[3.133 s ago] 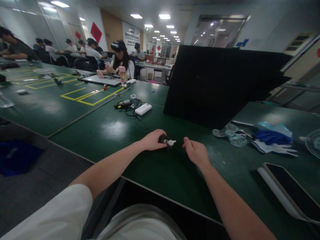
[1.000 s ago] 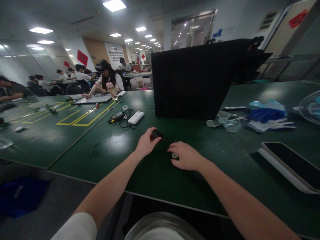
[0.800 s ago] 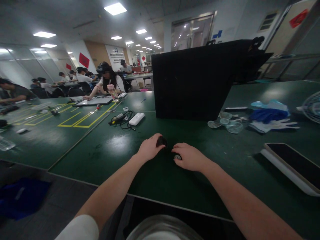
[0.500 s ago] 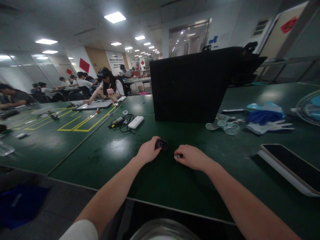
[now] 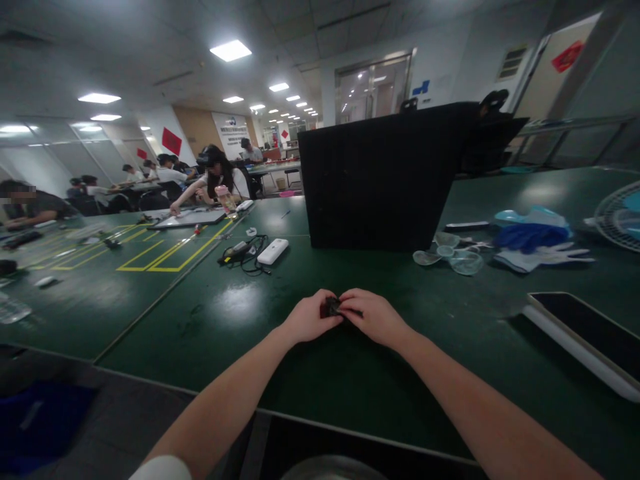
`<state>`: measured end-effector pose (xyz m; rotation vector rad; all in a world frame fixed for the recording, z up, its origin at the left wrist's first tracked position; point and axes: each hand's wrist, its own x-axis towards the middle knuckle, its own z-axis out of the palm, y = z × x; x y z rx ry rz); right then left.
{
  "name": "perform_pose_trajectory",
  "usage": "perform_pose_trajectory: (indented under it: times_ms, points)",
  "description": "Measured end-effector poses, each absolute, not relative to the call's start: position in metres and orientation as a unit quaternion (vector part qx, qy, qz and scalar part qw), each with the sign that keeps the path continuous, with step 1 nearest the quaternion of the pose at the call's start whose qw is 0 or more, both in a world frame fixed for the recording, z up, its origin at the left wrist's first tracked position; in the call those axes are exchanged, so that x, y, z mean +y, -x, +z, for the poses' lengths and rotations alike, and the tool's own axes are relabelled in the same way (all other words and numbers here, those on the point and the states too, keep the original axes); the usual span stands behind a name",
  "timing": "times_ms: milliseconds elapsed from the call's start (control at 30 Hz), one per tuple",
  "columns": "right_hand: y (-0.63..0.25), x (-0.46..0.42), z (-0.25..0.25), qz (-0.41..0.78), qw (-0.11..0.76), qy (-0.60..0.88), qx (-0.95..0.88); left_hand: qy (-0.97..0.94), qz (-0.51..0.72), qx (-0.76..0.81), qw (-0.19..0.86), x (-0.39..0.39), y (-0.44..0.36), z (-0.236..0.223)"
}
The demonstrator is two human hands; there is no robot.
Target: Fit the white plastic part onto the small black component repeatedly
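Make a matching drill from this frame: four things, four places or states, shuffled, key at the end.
1. Small dark part
2. White box
3. White glove
4. Black panel

A. Right of the clear plastic pieces
B. Between left hand and right hand
C. Standing up on the table
D. Lying next to a black adapter

Pairs: 1-B, 2-D, 3-A, 4-C

The left hand [image 5: 309, 320] mostly covers a small dark part [image 5: 331, 307]; the piece [image 5: 355, 312] pinched in the right hand [image 5: 377, 320] is too small to identify. Right of the hands, a dark-topped slab [image 5: 586, 331] and round grille [image 5: 621, 217] are cut off; far left, a clear bottle [image 5: 12, 309] too.
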<state>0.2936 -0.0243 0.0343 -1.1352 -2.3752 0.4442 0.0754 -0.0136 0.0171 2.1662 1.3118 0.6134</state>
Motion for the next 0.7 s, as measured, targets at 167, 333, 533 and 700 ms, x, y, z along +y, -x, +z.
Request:
perform_pose_trajectory:
  times_ms: [167,333,533,700]
  points:
    - [-0.301,-0.02,0.037,0.153,0.217,0.423,-0.866,-0.793,0.241,0.474,0.298,-0.011,-0.074,0.018]
    - [-0.329,-0.02,0.066,0.082,0.227,0.551,-0.799,-0.773,0.245,0.506,0.295,-0.011,-0.074,0.02]
    - [-0.344,-0.026,0.072,0.183,-0.014,0.624,-0.76,-0.763,0.244,0.562,0.208,-0.006,-0.07,0.019]
    - [-0.329,-0.026,0.059,0.142,-0.001,0.582,-0.8,-0.78,0.251,0.537,0.199,-0.007,-0.073,0.018]
